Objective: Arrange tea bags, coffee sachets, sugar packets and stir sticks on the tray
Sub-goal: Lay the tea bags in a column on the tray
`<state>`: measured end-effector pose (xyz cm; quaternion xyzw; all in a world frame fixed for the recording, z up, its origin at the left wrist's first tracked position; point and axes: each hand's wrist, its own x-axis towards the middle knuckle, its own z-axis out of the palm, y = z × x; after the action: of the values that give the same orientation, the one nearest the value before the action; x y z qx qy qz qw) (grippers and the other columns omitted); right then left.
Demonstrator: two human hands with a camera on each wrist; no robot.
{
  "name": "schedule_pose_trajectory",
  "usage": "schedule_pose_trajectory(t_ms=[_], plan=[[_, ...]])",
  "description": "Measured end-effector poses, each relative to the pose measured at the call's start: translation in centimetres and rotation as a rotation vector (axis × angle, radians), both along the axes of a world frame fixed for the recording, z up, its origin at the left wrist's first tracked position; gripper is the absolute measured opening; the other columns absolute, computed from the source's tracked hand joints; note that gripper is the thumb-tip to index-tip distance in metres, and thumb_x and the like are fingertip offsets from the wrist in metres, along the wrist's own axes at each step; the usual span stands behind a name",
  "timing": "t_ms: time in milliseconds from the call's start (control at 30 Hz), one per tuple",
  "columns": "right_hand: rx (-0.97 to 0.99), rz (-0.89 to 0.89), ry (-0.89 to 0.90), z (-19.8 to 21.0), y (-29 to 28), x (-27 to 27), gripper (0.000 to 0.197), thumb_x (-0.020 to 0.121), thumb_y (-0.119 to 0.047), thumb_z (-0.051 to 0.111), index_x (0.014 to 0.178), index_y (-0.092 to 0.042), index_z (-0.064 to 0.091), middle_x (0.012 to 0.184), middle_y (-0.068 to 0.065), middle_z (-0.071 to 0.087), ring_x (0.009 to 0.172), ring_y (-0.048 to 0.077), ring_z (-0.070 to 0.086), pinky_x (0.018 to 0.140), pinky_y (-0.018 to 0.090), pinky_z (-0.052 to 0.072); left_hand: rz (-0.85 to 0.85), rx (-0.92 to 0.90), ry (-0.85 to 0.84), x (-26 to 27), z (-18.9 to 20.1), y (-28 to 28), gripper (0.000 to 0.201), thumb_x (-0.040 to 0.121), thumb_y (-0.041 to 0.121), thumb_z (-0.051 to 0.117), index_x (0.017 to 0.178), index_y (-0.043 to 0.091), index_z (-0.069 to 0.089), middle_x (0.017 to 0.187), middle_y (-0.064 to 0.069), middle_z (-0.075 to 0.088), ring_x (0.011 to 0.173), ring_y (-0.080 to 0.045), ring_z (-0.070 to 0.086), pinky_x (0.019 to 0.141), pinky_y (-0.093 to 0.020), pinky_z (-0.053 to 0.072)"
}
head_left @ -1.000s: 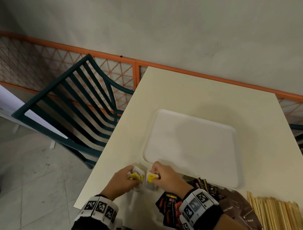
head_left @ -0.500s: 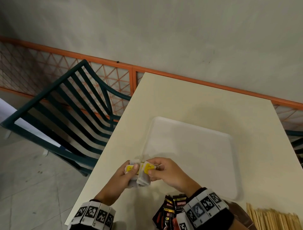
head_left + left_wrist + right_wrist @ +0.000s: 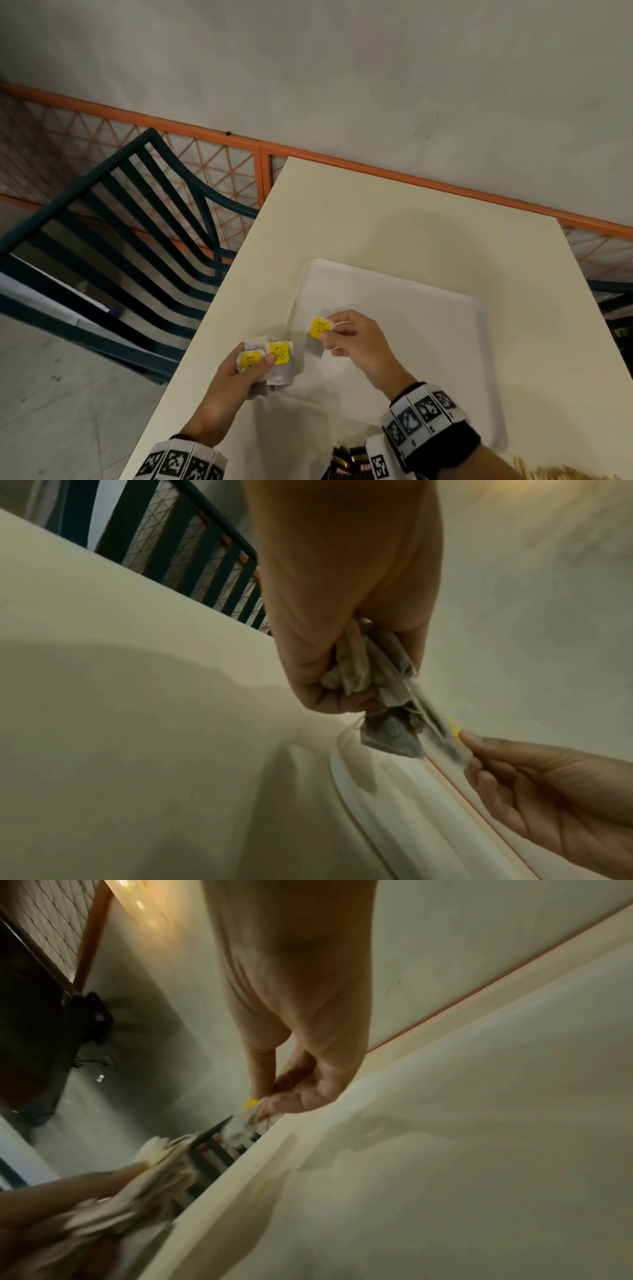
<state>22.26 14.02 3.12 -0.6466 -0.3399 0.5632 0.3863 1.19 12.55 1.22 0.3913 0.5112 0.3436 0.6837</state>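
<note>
Tea bags with yellow tags sit bunched in the left hand, whose thumb and curled fingers clamp them above the table, just beside the tray's near left corner. From the left wrist view the crumpled bags hang out below the closed fist. The right hand pinches a single bag by its yellow tag between thumb and fingertips, holding it over the left part of the white tray, a little apart from the bunch. The right wrist view shows the same pinch, with the tag's yellow edge peeping out. Dark sachets lie at the near table edge, and stir sticks show at the lower right. A green slatted chair stands left of the table.
</note>
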Motion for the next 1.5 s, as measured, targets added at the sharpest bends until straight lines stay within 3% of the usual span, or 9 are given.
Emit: schedule_pose_trajectory(t_ms=[233, 433, 567, 667, 767, 967, 1200, 1400, 1500], plan=[[-0.036, -0.127, -0.178, -3.2, 7.0, 2.8, 0.025, 0.075, 0.002, 0.072, 0.079, -0.013, 0.053, 0.069, 0.007, 0.058, 0.054, 0.016, 0.054, 0.055, 0.024, 0.049, 0.059, 0.029, 0.097, -0.1, 0.0, 1.7, 0.018, 0.088, 0.016, 0.058, 0.106, 0.017, 0.061, 0.084, -0.012, 0.068, 0.059, -0.015, 0.066, 0.050, -0.016, 0.048], [0.028, -0.100, -0.304, -4.9, 11.5, 2.6, 0.029, 0.076, 0.003, 0.071, 0.080, -0.014, 0.047, 0.065, 0.002, 0.052, 0.056, 0.019, 0.057, 0.059, 0.029, 0.055, 0.065, 0.020, 0.159, 0.3, -0.6, 2.8, 0.023, 0.087, 0.019, 0.058, 0.110, 0.018, 0.060, 0.084, -0.008, 0.066, 0.061, -0.016, 0.059, 0.049, -0.016, 0.047], [0.159, 0.000, -0.625, -5.3, 12.3, 2.1, 0.016, 0.083, -0.007, 0.064, 0.089, -0.010, 0.050, 0.082, 0.006, 0.055, 0.078, 0.023, 0.054, 0.062, 0.012, 0.042, 0.065, 0.020, 0.161, 0.7, -0.5, 3.5, 0.021, 0.086, 0.017, 0.060, 0.107, 0.020, 0.061, 0.084, -0.007, 0.066, 0.062, -0.014, 0.059, 0.049, -0.017, 0.048], [0.310, 0.224, -0.887, -4.9, 10.7, 1.9, 0.015, 0.089, -0.007, 0.052, 0.101, -0.005, 0.061, 0.106, 0.011, 0.060, 0.100, 0.028, 0.053, 0.086, 0.030, 0.043, 0.060, 0.026, 0.167, 0.7, -0.8, 3.8, 0.021, 0.086, 0.017, 0.061, 0.107, 0.020, 0.062, 0.088, -0.008, 0.068, 0.071, -0.019, 0.063, 0.052, -0.020, 0.051], [0.516, 0.453, -1.052, -5.0, 8.4, 1.7, 0.030, 0.083, -0.002, 0.051, 0.109, -0.009, 0.066, 0.115, 0.009, 0.064, 0.106, 0.031, 0.059, 0.088, 0.042, 0.051, 0.068, 0.030, 0.156, 0.9, -0.8, 3.9, 0.019, 0.086, 0.016, 0.060, 0.104, 0.020, 0.063, 0.089, -0.008, 0.069, 0.074, -0.021, 0.063, 0.052, -0.021, 0.052], [0.291, 0.686, -0.955, -4.4, 6.9, 1.0, 0.061, 0.089, 0.005, 0.035, 0.146, -0.011, 0.025, 0.153, 0.003, 0.024, 0.140, 0.018, 0.025, 0.114, 0.026, 0.024, 0.074, 0.014, 0.139, 1.5, -0.4, 3.7, 0.018, 0.086, 0.016, 0.061, 0.101, 0.025, 0.064, 0.086, -0.002, 0.070, 0.075, -0.019, 0.066, 0.052, -0.020, 0.052], [0.198, 0.654, -0.882, -4.9, 8.0, 0.3, 0.066, 0.089, 0.004, 0.036, 0.149, -0.015, 0.017, 0.156, -0.003, 0.011, 0.133, 0.021, 0.038, 0.104, 0.033, 0.038, 0.073, 0.002, 0.137, 1.7, -0.1, 3.6, 0.021, 0.085, 0.016, 0.061, 0.105, 0.021, 0.062, 0.093, -0.006, 0.068, 0.081, -0.022, 0.065, 0.052, -0.018, 0.051], [0.306, 0.526, -0.865, -3.6, 7.2, 0.3, 0.047, 0.095, -0.010, 0.038, 0.141, -0.017, 0.036, 0.144, 0.003, 0.037, 0.124, 0.022, 0.045, 0.103, 0.032, 0.040, 0.084, 0.001, 0.125, 2.0, -0.3, 3.6, 0.021, 0.085, 0.017, 0.061, 0.106, 0.019, 0.061, 0.096, -0.008, 0.068, 0.082, -0.021, 0.066, 0.052, -0.017, 0.051], [0.282, 0.371, -0.712, -2.8, 5.8, -0.3, 0.031, 0.097, -0.028, 0.042, 0.108, -0.008, 0.062, 0.105, 0.013, 0.063, 0.097, 0.026, 0.059, 0.091, 0.040, 0.046, 0.089, 0.013, 0.105, 2.3, -0.1, 3.6, 0.018, 0.086, 0.015, 0.060, 0.104, 0.018, 0.062, 0.090, -0.007, 0.067, 0.073, -0.017, 0.065, 0.050, -0.015, 0.049]])
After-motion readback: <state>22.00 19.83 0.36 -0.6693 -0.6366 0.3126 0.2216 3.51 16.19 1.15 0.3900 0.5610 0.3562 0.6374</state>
